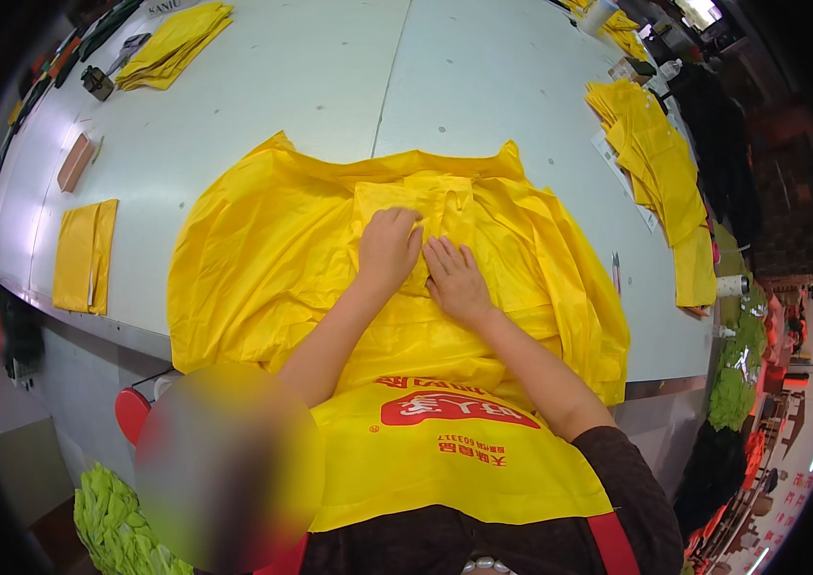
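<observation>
A crumpled garment of thin yellow fabric [263,240] lies spread over the near middle of the worktable. My left hand [389,251] is on its centre, fingers bent and tips pinched at the edge of a flat, squarish panel [380,196]. Just to its right, my right hand [457,281] rests on the same fabric, fingers stretched out and flat. Folds cover much of the garment, so its full shape is hidden. Below it, a yellow apron [397,479] with red print and red straps covers my front.
Folded yellow pieces lie on the pale table [311,86]: one stack [176,48] far left, one piece [85,254] at left, a long pile [651,163] at right. A brown block [74,161] and a pen [615,273] lie nearby. Green cloth [124,522] is heaped lower left.
</observation>
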Motion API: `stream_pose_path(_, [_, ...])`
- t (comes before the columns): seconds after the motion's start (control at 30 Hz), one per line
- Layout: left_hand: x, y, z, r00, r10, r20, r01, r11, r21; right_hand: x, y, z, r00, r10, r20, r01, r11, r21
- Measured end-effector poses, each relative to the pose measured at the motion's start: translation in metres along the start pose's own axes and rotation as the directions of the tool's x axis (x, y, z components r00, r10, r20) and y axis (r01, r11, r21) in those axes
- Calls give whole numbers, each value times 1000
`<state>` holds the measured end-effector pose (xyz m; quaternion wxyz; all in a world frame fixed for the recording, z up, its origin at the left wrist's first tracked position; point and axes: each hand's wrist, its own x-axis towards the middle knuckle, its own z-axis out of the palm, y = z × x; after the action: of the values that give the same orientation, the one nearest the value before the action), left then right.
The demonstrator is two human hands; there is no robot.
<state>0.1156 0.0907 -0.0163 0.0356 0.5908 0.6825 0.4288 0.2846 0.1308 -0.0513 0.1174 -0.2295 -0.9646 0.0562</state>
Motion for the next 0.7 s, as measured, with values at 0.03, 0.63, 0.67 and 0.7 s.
stream_pose_path(0.03, [11, 2, 10, 997, -75, -34, 71, 992, -106, 0, -1, 0, 1000, 6, -8, -6, 1000, -14])
stream_pose_path(0.63, [64, -12, 86, 787, -606, 119, 615, 753, -231, -154, 259, -77, 264, 936, -233, -964, 248, -95])
stream_pose_path(0.67, [64, -13, 86, 783, -610, 123, 616, 734, -287, -160, 264, -76, 186, 969, -162, -976, 164, -142])
stream_pose_path(0.7, [62, -16, 87, 751, -635, 181, 649, 659, -381, -171, 277, -71, 208, 966, -153, -977, 199, -74])
